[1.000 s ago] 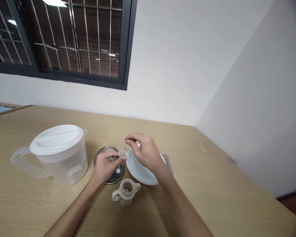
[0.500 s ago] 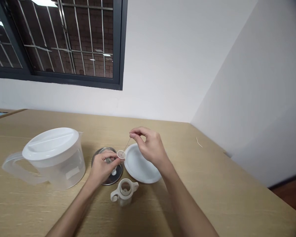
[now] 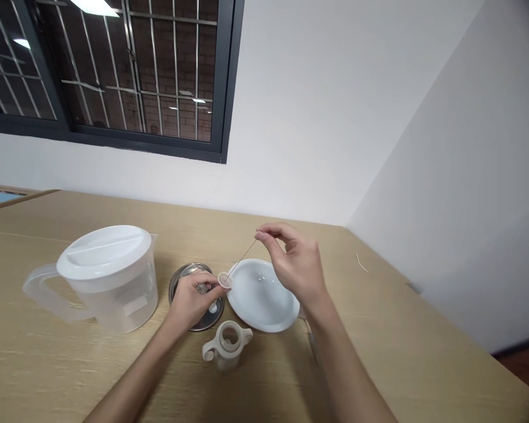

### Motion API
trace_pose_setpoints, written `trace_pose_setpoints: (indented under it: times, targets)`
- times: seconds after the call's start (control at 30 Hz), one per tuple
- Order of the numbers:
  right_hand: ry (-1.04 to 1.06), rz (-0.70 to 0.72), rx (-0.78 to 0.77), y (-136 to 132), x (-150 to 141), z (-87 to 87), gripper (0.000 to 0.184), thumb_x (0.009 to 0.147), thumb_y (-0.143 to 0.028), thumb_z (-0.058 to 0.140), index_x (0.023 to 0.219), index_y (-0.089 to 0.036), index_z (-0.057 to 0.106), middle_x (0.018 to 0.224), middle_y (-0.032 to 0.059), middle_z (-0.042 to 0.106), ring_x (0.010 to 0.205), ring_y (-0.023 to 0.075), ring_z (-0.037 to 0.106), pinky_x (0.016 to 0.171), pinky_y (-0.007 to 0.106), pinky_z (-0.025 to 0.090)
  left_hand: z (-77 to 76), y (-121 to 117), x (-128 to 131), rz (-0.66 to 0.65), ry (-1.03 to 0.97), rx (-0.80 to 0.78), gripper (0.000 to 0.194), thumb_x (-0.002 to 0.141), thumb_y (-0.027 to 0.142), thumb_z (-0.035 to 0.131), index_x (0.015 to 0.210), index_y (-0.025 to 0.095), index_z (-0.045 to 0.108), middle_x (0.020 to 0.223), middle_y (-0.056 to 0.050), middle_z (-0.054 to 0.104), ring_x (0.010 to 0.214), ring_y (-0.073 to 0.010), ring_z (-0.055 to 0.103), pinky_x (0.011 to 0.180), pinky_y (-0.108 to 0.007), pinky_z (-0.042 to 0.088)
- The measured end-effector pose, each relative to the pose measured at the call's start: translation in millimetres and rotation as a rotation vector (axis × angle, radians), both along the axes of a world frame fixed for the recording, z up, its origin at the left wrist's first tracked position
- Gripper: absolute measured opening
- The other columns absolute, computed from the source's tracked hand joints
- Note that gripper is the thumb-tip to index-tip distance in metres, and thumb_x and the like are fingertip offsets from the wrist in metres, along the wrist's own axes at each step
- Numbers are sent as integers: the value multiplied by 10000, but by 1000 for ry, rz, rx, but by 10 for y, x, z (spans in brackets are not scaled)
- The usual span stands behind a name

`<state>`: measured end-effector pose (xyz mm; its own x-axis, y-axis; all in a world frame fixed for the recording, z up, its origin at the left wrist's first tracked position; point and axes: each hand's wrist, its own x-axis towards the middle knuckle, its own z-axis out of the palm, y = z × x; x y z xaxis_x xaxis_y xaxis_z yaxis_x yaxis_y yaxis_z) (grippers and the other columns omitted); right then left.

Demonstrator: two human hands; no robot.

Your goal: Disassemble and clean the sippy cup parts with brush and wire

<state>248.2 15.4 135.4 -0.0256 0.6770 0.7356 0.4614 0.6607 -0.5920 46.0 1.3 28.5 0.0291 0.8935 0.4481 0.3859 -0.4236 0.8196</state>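
Note:
My left hand (image 3: 194,299) pinches a small round whitish cap (image 3: 225,280) between thumb and fingers, its opening tilted up. The fingertips of my right hand (image 3: 293,258) are closed on the upper end of a thin, straight wire-like stick (image 3: 242,257). Its lower end reaches into the cap; whether it is stiff or a taut thread I cannot tell. Below the cap stands a two-handled baby bottle (image 3: 227,346), open at the top. A steel tray (image 3: 209,320) lies beneath my left hand, with small pieces in it partly hidden. Behind the right wrist sits a white bowl (image 3: 264,299).
A clear plastic pitcher (image 3: 127,299) with a white lid stands on the left of the wooden table (image 3: 127,382). A thin pale strip (image 3: 361,262) lies at the right. Something small and partly hidden lies by my right forearm. Wall and window rise behind.
My right hand has moved right, away from the cap, and more of the thin stick shows between them. The view has shifted slightly. My left hand keeps its hold on the cap.

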Motion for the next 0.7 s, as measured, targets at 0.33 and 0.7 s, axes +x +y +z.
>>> trace_pose_setpoints:
  times: [0.33,0.7]
  targets:
    - [-42,8,2,-25,-42,2,106,897,-240,611,894,-221,715,911,26,761,867,195,707,812,317,540,-32,10,-10,50,32,52,71,781,289,732,778,248,789,797,-17,776,764,-189,681,754,-290,479]
    - [-227,181,-91,28,-352,-230,183,905,-125,555,886,-217,713,933,23,761,876,168,687,818,273,493,-26,7,-9,74,11,28,105,782,324,738,772,232,787,794,-14,767,765,-183,678,750,-278,496]
